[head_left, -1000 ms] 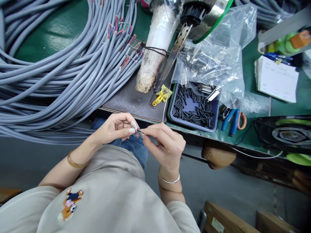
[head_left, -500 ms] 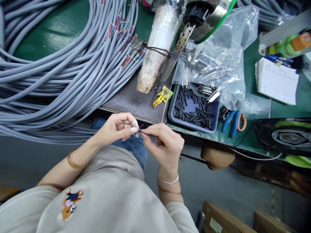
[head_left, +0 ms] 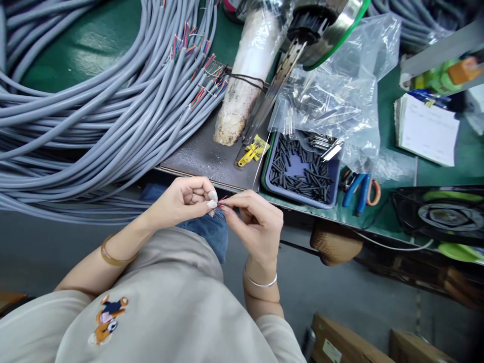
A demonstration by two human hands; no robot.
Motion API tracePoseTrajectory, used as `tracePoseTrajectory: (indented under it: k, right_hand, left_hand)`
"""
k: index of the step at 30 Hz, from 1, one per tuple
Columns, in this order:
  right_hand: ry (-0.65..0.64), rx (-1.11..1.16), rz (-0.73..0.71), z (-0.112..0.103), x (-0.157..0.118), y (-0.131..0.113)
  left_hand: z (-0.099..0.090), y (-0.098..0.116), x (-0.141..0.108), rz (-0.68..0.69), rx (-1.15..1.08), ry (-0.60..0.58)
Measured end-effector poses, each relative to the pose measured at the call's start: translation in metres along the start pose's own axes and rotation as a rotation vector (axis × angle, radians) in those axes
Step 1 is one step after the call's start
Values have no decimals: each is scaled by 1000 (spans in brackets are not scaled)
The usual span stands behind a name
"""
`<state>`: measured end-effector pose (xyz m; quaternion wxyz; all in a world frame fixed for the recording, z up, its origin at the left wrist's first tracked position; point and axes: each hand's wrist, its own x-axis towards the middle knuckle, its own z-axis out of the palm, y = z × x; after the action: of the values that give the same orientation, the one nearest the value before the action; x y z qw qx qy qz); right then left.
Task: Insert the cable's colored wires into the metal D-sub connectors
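Note:
My left hand (head_left: 194, 199) is closed in a pinch on thin coloured wires (head_left: 222, 201), red ones among them, just in front of the bench edge. From the other side, my right hand (head_left: 255, 219) pinches the same wires between thumb and forefinger. The fingertips of both hands nearly meet and hide most of the wires. To the left and behind lies a big bundle of grey cables (head_left: 151, 116) whose stripped ends show coloured wires (head_left: 200, 96).
A blue tray (head_left: 335, 194) holds black sleeves, with a clear plastic bag (head_left: 363, 96) over its back. Pliers (head_left: 361, 191), a notepad (head_left: 425, 131) and a small fan (head_left: 446, 214) lie rightward. A solder spool (head_left: 336, 35), a wrapped white tube (head_left: 247, 70) and yellow tool (head_left: 247, 154) are behind.
My fingertips have drawn slightly closer together around the wires, and the right hand has shifted a little left. The view has turned slightly.

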<state>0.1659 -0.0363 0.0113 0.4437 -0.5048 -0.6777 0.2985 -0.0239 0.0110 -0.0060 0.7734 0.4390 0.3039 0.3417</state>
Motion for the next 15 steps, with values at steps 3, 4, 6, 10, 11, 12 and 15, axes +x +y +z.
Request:
tracePoseTrajectory:
  k: [3,4,6,10,11,12,15]
  right_hand:
    - [-19,74,131,2,0,2]
    - [-18,105,177,3,1,2]
    - [1,180,256,5,1,3]
    - [47,273,316,10,1,3]
    - [61,258,312,10,1,3]
    - [78,230,298,11,0,3]
    - [129,120,210,14,-1,2]
  left_hand:
    - [3,-1,-2,6,25,13]
    - [4,-2,-3,25,33,23]
    - [9,-3,-4,65,63,61]
    - [19,-4,-5,151,175,174]
    - [20,-4,-5,179,197,184]
    - [22,-3,-5,206,216,188]
    - [24,0,-3,266,299,206]
